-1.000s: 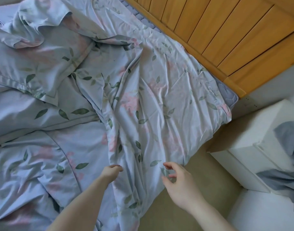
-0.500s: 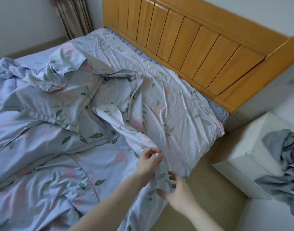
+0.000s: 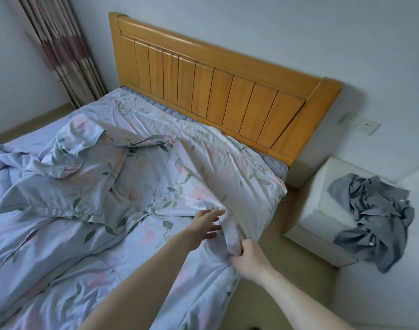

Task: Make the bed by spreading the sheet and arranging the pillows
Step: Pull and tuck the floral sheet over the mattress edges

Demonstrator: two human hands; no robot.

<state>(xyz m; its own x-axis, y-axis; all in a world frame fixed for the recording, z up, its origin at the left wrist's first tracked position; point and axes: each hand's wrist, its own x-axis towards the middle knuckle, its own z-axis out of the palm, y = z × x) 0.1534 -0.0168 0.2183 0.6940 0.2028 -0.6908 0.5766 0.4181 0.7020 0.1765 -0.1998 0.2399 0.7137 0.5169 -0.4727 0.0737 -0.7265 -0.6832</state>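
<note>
The sheet (image 3: 227, 167) lies rumpled near the headboard (image 3: 218, 91), one bunched fold caught in the right hand (image 3: 247, 257), whose grip is closed around it. Just left of that grip the left hand (image 3: 207, 222) rests flat, fingers straight. Pulling evenly outward while the flat palm smooths should avoid dragging the pillow (image 3: 68, 184).

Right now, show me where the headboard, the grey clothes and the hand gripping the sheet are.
headboard (image 3: 218, 91): head view, on its middle slats.
grey clothes (image 3: 375, 217): head view, middle of the heap.
right hand (image 3: 249, 258): head view, on its knuckles.
</note>
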